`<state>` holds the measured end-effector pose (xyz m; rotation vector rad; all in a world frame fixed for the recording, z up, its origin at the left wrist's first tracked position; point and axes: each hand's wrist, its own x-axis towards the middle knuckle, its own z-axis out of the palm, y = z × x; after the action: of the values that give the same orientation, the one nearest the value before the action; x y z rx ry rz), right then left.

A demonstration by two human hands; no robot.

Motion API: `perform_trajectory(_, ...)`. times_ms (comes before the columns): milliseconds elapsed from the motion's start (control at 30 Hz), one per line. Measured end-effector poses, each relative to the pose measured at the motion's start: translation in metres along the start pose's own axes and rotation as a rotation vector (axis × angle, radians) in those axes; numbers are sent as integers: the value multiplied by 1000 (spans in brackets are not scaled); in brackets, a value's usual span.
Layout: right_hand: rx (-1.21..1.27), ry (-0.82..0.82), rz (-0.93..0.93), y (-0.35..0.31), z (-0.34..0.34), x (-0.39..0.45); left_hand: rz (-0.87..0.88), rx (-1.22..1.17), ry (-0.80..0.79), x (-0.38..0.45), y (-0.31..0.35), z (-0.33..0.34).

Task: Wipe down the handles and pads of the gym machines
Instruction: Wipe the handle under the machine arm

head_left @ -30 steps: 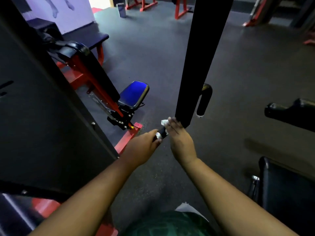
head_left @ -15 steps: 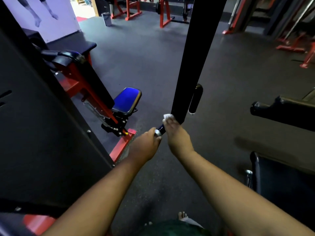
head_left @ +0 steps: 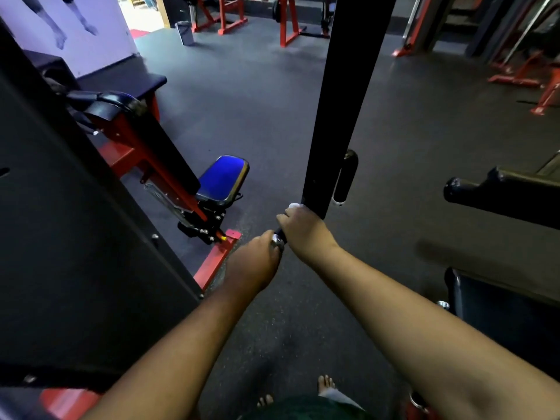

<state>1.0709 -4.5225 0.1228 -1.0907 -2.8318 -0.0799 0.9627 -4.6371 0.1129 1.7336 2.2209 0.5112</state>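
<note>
Floor: dark rubber under you.
Bin: you see it far off, near the doorway.
Poster: on your left wall.

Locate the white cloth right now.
Head view, centre: the white cloth peeks from the right hand wrapped on the handle, against the black upright.

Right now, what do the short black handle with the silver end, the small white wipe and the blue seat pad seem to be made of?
Short black handle with the silver end: probably matte rubber or foam grip over metal; the end cap glints like chrome. Small white wipe: soft cloth or paper, crumpled; too little shows to tell. Blue seat pad: likely vinyl upholstery, with a smooth glossy sheen.
</note>
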Motion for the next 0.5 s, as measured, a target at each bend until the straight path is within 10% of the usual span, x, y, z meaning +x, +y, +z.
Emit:
perform_trajectory(200, 937, 189, 98, -21, 7, -57, 8, -25, -2, 1, -9, 3)
perform_trajectory(367, 1898, 672, 1082, -17, 39, -62, 61, -45, 10, 2, -4, 6)
perform_trajectory(500, 2292, 622, 1200, -14, 29, -25, 85, -73, 8, 1, 4, 7)
